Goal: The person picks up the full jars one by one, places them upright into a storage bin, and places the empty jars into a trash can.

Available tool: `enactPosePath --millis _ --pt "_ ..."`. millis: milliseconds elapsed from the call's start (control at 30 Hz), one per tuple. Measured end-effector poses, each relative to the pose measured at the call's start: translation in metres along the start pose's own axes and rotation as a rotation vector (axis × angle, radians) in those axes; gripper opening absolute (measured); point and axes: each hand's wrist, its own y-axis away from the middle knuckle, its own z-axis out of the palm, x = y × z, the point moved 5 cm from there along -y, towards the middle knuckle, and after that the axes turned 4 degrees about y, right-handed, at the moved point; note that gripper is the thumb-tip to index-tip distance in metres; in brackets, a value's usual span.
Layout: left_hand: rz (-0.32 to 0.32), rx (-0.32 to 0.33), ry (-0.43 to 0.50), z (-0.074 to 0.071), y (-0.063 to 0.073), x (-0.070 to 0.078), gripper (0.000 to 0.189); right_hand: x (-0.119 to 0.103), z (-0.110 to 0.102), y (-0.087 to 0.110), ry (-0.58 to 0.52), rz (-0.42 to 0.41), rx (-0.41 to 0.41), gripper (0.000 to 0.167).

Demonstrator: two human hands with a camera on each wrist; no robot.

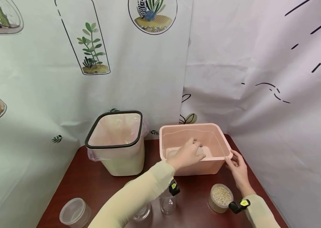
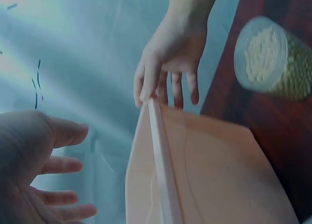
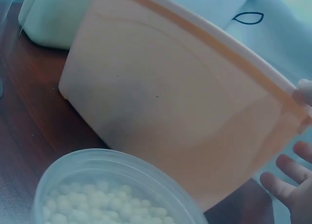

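1. Right hand (image 1: 238, 169) touches the near right corner of the pink plastic tub (image 1: 220, 139), fingers loosely extended.
2. Left hand (image 1: 187, 153) reaches inside the tub with relaxed, open fingers, holding nothing.
3. Just in front of the tub stands a jar of white beads (image 1: 220, 198); left of the tub stands a lined wastebasket (image 1: 116, 142).

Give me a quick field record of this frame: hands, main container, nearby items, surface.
left hand: inside the pink tub, fingers relaxed; whether it touches anything cannot be told
right hand: fingers on the tub's right front rim corner
pink tub: upright, open top, on the table
bin: left of the tub, black rim, clear liner
jar of pale beads: open, in front of the tub, near the right wrist
clear lid: front left
table: dark red wood
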Motion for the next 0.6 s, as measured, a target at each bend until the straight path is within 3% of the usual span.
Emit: enactPosePath --millis 67,167,267,333,467,600 --pt "0.019 0.044 -0.012 0.000 0.004 0.008 0.038 0.013 -0.006 -0.004 -0.025 -0.034 0.004 0.055" --pt "0.057 0.107 -0.028 0.000 0.008 0.018 0.038 0.051 -0.015 -0.016 -0.068 -0.064 0.016 0.056" --pt "0.094 0.153 -0.053 0.001 0.013 0.027 0.038 0.090 -0.023 -0.027 -0.134 -0.058 0.035 0.057" --pt "0.121 0.178 -0.053 0.002 0.016 0.032 0.038 0.105 -0.027 -0.029 -0.119 -0.041 0.059 0.057" --pt "0.194 0.226 0.005 0.005 0.025 0.043 0.036 0.115 -0.036 -0.029 -0.104 -0.036 0.112 0.057" --pt "0.281 0.250 0.078 0.010 0.035 0.057 0.034 0.103 -0.042 -0.021 -0.117 -0.048 0.113 0.058"
